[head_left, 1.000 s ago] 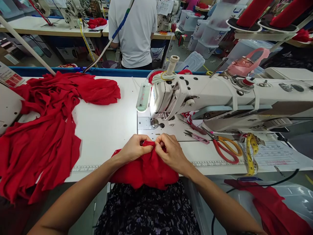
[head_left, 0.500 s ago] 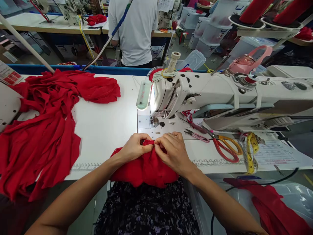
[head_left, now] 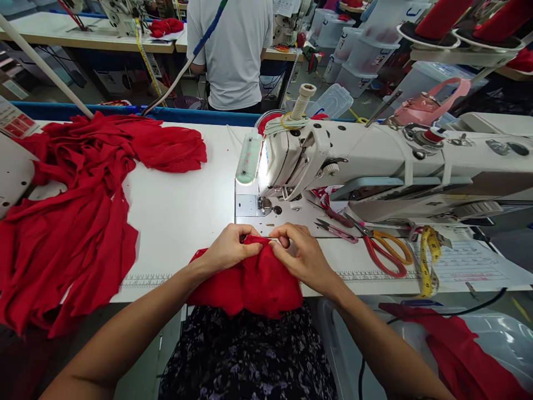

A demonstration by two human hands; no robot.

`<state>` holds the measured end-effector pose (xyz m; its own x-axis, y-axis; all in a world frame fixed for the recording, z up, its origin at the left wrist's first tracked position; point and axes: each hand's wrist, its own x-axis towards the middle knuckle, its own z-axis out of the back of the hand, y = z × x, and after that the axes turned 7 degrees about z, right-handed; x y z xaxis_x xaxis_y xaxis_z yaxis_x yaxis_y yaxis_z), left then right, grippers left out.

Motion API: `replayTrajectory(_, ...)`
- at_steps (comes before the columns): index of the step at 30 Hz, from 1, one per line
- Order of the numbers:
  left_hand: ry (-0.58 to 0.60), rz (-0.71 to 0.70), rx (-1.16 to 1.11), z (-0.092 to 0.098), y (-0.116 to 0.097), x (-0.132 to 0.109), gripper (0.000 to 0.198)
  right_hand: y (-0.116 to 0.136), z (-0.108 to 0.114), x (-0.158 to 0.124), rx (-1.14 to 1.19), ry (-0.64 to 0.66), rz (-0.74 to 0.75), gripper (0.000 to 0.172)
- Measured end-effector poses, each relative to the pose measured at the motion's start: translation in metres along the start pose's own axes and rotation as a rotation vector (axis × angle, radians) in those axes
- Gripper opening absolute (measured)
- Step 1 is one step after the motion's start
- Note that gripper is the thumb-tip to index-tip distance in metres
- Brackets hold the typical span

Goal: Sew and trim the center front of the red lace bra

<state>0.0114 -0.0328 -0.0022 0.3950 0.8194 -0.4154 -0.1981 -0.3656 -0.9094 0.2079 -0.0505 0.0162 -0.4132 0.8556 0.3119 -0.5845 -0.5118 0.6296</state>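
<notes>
A piece of red fabric (head_left: 254, 283) hangs over the table's front edge onto my lap, its upper edge raised between my hands. My left hand (head_left: 233, 247) pinches that edge with thumb and forefinger. Close beside it, my right hand (head_left: 302, 253) is closed at the same edge, thumb against forefinger, with a small pale bit at the fingertips that I cannot make out. Just beyond my hands stands a white sewing machine (head_left: 366, 150), its presser foot (head_left: 264, 205) over the metal plate with no fabric under it.
A heap of red fabric (head_left: 83, 211) covers the table's left side. Thread snips (head_left: 336, 230), orange-handled scissors (head_left: 385, 253) and a yellow measuring tape (head_left: 428, 258) lie at right. A clear plastic bin (head_left: 491, 339) holds red cloth below. Someone in a grey shirt (head_left: 233, 53) sits ahead.
My right hand has shifted slightly right, away from my left, and its fingers have curled in more. The fabric's edge between them shows a little more. The view has moved slightly.
</notes>
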Motion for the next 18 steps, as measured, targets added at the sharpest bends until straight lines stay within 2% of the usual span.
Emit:
replayTrajectory(4, -0.01, -0.021, 0.025, -0.001, 0.001, 0.0, 0.016, -0.002, -0.002, -0.002, -0.22, -0.066, 0.203, 0.007)
replayTrajectory(11, -0.028, -0.048, 0.048, 0.0, 0.0, -0.001, 0.011, -0.001, -0.014, 0.0, -0.497, -0.129, 0.371, 0.014)
replayTrajectory(18, -0.04, -0.012, 0.031, -0.001, -0.002, 0.001, 0.014, -0.004, -0.018, -0.001, -0.52, -0.174, 0.388, 0.013)
